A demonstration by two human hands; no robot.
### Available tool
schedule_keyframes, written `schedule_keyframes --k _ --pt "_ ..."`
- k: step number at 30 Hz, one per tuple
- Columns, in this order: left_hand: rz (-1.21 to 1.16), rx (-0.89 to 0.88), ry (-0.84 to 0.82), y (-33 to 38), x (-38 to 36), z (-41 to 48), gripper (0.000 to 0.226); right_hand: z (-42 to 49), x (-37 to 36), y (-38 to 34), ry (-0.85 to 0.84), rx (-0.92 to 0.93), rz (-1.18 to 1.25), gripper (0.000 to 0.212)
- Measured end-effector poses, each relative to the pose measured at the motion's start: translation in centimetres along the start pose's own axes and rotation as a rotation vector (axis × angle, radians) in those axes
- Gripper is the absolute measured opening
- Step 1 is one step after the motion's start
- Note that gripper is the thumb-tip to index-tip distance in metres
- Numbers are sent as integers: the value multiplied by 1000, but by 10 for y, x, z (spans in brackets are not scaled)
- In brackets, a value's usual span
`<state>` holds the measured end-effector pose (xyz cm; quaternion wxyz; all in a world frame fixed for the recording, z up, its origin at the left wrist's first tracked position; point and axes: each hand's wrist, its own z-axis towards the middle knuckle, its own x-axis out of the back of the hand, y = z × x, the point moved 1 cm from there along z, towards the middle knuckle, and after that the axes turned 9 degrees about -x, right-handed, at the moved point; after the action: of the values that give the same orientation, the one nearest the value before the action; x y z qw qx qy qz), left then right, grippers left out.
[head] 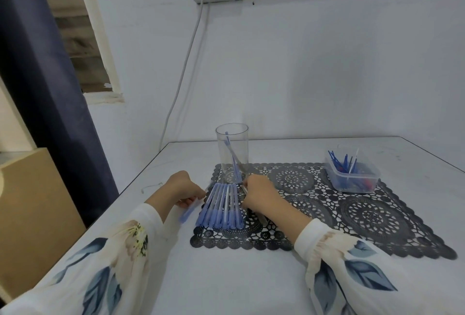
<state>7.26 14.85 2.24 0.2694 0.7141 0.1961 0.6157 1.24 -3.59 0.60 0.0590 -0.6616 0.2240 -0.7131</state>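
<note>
Curtain: a dark blue curtain (42, 88) hangs at the far left, beside a brown box (32, 201).
Left hand: the left hand (181, 188) rests on the white table (226, 277) just left of the mat, its fingers curled round a blue pen.
Blue pen: the blue pen (188, 211) is blurred; it juts out below the left fingers towards the person, just beside the row's left edge but apart from it.
Row of pens: the row of blue pens (221, 207) lies side by side on the mat's near left corner, between the two hands, the capped ends towards the person.
Clear cup: the clear cup (232, 153) stands upright behind the row on the mat's far left corner, with one blue pen leaning inside.
Right hand: the right hand (259, 197) sits at the row's right edge, its fingers closed round a grey pen.
Grey pen: the grey pen (243, 188) shows its tip above the right fingers, close to the cup's base.
Mat: the black lace placemat (364, 216) spreads to the right.
Tub: a clear plastic tub (352, 173) of blue refills stands on the mat's far right corner, well apart from both hands.
</note>
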Motion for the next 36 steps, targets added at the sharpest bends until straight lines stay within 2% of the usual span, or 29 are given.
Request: schedule_keyframes --k 4,7,10,12,14,16,20,24,26,31,36 --pt "-74 -96 232 -1 14 5 19 5 16 2 -28 -16 50 40" --pt "-269 -204 401 9 35 6 12 6 42 -5 -28 15 206 41" --pt "-415 -352 580 27 58 6 17 -1 77 -17 107 121 448 40" --pt "-521 -461 677 42 69 4 22 -4 98 -27 270 231 587 38" --pt "-632 -560 765 61 76 -1 36 -1 111 -37 441 333 700 30" --pt "-701 -641 819 78 80 -1 52 7 119 -47 537 415 835 22" --pt "-697 -737 842 99 75 8 72 29 121 -59 643 499 862 23" --pt "-550 -778 818 111 58 15 70 47 108 -60 598 492 732 56" --pt "-464 -792 769 113 50 20 65 53 100 -56 572 521 650 64" --pt "-223 -780 653 112 35 29 36 65 85 -45 464 518 506 55" --pt "-61 -701 588 110 33 35 18 70 77 -33 437 492 458 36"
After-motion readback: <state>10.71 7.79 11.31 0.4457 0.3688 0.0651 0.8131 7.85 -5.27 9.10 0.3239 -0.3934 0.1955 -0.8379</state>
